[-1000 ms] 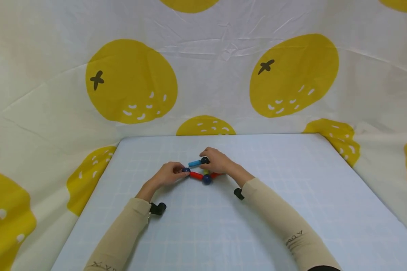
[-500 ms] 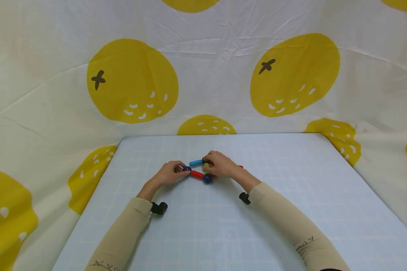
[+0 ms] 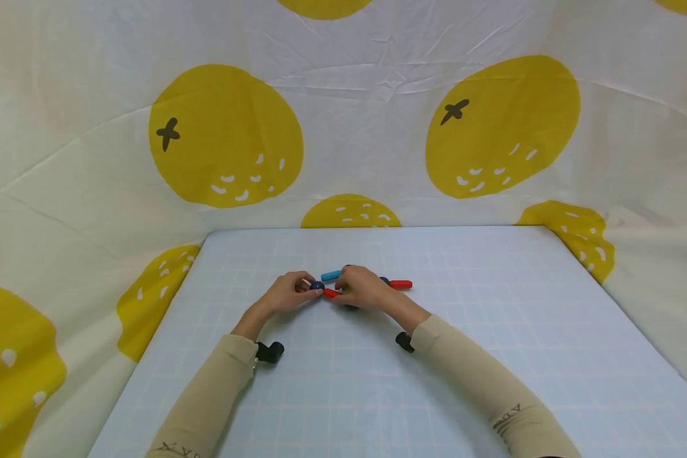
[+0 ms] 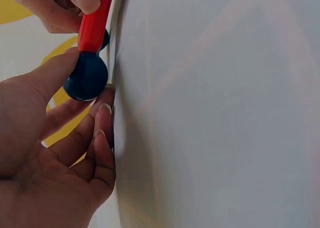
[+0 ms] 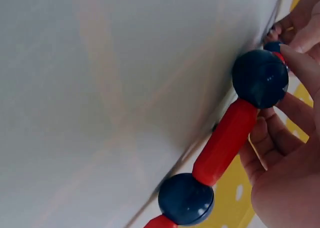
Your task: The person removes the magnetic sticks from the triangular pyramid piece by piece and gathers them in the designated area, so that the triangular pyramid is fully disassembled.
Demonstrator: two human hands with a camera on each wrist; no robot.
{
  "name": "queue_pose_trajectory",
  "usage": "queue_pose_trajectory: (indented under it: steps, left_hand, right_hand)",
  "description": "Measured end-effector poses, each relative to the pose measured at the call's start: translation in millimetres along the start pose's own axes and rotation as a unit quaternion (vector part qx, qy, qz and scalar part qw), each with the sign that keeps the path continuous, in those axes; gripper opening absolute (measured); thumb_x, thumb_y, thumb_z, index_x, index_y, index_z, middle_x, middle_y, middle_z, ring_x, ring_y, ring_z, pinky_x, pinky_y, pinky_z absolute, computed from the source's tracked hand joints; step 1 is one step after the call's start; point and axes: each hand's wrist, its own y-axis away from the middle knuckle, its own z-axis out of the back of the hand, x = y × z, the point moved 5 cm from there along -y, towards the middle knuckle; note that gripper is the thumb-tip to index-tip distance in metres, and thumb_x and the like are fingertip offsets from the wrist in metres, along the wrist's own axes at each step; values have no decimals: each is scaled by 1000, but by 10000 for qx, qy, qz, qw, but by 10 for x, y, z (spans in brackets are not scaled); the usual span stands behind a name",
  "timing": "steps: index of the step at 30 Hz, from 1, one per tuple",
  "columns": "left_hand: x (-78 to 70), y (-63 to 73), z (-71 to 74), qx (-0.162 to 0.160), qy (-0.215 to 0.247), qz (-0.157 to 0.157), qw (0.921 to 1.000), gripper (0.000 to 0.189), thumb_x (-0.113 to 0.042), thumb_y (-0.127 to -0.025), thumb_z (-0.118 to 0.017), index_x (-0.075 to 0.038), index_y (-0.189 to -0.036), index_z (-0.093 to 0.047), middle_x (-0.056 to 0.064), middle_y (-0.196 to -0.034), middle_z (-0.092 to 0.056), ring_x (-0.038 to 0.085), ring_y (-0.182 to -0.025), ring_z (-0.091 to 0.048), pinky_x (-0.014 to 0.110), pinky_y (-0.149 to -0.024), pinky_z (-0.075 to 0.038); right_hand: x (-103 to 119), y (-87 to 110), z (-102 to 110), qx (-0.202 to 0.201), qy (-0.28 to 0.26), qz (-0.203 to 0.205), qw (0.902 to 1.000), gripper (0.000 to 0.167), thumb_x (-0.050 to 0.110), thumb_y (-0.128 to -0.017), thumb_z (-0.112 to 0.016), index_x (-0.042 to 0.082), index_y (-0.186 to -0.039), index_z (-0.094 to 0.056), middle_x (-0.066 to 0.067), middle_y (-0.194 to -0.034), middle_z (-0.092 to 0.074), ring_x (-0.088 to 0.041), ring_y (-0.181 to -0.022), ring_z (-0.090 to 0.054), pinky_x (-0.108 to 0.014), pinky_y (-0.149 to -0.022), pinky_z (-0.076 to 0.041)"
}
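Observation:
Magnetic sticks and dark blue balls are joined on the table near its middle. My left hand [image 3: 288,292] pinches the dark blue ball [image 4: 86,77] at the left end between thumb and fingers. From that ball a red magnetic stick [image 4: 94,28] runs to the right. My right hand [image 3: 363,289] holds this stick, its thumb lying on it in the left wrist view. Beside the right palm, the right wrist view shows another ball [image 5: 260,79], a second red stick [image 5: 225,142] and a further ball [image 5: 185,199]. The right hand hides much of the middle in the head view.
A light blue stick [image 3: 331,276] lies behind the hands, and a red stick [image 3: 401,284] sticks out to the right. The pale checked table [image 3: 320,394] meets a white cloth backdrop [image 3: 360,127] with yellow fruit prints.
My right hand has left the dark ball at the back and come forward and left onto the front red stick, uncovering the red stick at right. My left hand stays on its ball.

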Motion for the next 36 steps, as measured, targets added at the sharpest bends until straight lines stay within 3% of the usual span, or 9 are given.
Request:
queue_pose_trajectory:
  steps: [6, 18, 30, 36]
  left_hand:
    - [-28, 0, 3, -12, 19, -42, 10000, 34, -33, -97, -72, -7, -118, -68, 6, -100, -69, 19, -90, -62, 39, -85, -52]
    - [-108, -41, 32, 121, -223, -31, 9997, 32, -31, -99, -69, -6, -120, -67, 8, -100, -68, 22, -90, -60, 39, -84, -51]
    - [-38, -19, 62, -151, -272, 105, 9995, 35, -31, -99, -69, -4, -121, -66, 11, -105, -69, 24, -97, -63, 43, -88, -52]
    - [8, -44, 184, -547, -17, 271, 9981, 44, -35, -97, -71, -4, -128, -64, 14, -115, -68, 26, -103, -64, 44, -93, -53]
  right_hand:
    - [6, -25, -38, 83, 75, -87, 9999, 18, 28, -95, -76, 11, -97, -79, 2, -88, -63, -16, -84, -53, -29, -78, -49]
    - [-5, -33, 11, 59, 57, -36, 10000, 18, 29, -95, -75, 12, -97, -78, 2, -87, -62, -16, -82, -54, -29, -75, -47]
    - [-27, -19, -30, 69, -235, -45, 9997, 17, 27, -95, -75, 11, -100, -79, 2, -91, -64, -16, -84, -55, -29, -77, -49]
    - [-30, -26, -68, 90, -371, -111, 9992, 18, 28, -95, -76, 11, -102, -80, 3, -91, -64, -16, -85, -54, -28, -78, -48]
